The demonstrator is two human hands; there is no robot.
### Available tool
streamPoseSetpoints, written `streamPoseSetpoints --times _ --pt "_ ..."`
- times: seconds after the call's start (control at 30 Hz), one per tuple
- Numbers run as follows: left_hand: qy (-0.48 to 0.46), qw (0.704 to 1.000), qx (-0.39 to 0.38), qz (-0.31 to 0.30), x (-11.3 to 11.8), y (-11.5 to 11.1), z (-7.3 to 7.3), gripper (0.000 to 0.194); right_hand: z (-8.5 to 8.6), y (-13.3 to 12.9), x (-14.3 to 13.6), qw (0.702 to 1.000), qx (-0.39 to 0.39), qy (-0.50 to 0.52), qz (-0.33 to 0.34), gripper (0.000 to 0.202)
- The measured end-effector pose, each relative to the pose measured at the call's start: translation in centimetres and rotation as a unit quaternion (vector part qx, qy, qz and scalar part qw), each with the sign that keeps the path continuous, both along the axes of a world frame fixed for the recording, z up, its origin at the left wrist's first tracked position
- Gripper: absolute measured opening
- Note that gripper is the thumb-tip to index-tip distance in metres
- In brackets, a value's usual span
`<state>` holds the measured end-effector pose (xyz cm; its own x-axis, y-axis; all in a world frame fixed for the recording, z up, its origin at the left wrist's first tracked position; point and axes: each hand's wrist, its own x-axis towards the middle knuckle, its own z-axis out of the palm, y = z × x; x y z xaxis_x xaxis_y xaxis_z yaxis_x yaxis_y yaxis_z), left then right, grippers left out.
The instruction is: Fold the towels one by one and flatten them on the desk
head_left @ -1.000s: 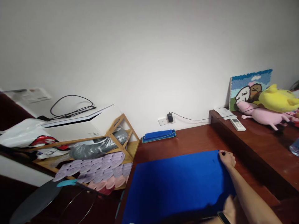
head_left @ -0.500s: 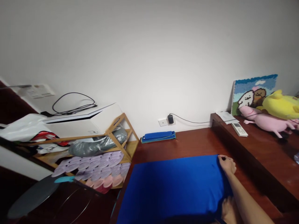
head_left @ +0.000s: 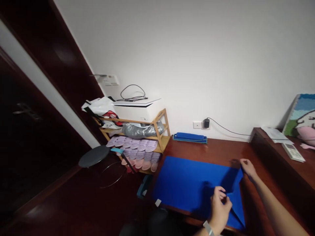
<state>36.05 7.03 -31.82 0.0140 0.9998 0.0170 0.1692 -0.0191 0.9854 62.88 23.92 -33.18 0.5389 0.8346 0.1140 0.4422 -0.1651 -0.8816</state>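
Note:
A blue cloth (head_left: 187,183) lies spread on the reddish-brown wooden table. My right hand (head_left: 248,167) pinches its far right corner, which is raised a little off the wood. Nearer to me, my left hand (head_left: 219,206), with a band on its wrist, has thumb and fingers closed on a raised fold toward the cloth's right side. Between both hands the fabric bends up in creases and casts dark shadows. The cloth's left part stays flat.
Folded blue cloths (head_left: 190,137) rest at the table's back edge by the wall. On the raised ledge at right are a remote control (head_left: 293,152), papers (head_left: 276,134) and a pink plush toy (head_left: 307,136). A slipper rack (head_left: 162,131) and a round stool (head_left: 94,156) stand left.
The view has swung left. My left hand has moved onto the cloth and gripped it. The cloth's right side, flatter before, is now lifted into folds; my right hand keeps the far corner.

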Motion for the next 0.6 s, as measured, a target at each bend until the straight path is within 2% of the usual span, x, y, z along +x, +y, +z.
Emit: streamPoseSetpoints --times 0.07,0.13,0.2,0.3,0.37,0.47,0.53,0.6 --pt "-0.04 0.999 0.007 0.026 -3.6 0.8 1.0 0.033 1.9 2.5 -4.3 0.998 -0.007 0.005 0.068 0.031" --pt "-0.067 0.996 0.014 0.049 -7.6 1.2 1.5 0.027 3.5 5.2 -9.4 0.988 -0.019 0.009 0.15 0.036" --pt "-0.08 0.992 0.02 0.096 -12.1 1.1 1.6 0.021 4.8 7.8 -15.5 0.974 -0.027 0.008 0.226 0.038" --pt "-0.078 0.978 0.019 0.191 -19.4 0.7 0.9 0.029 5.7 11.1 -25.7 0.947 -0.036 -0.015 0.319 0.035" --pt "-0.044 0.967 0.005 0.25 -24.1 0.5 0.1 0.035 5.3 12.6 -32.3 0.925 -0.051 -0.046 0.374 0.03" --pt "0.082 0.951 -0.009 0.298 -30.1 0.5 -1.5 0.03 3.6 13.6 -40.3 0.891 -0.071 -0.113 0.435 0.021" --pt "0.191 0.933 0.006 0.304 -32.7 0.5 -2.7 0.023 2.0 13.5 -43.7 0.871 -0.076 -0.16 0.458 0.017" --pt "0.279 0.911 0.022 0.302 -34.2 0.4 -4.1 0.021 0.4 13.4 -45.6 0.853 -0.073 -0.205 0.474 0.017"
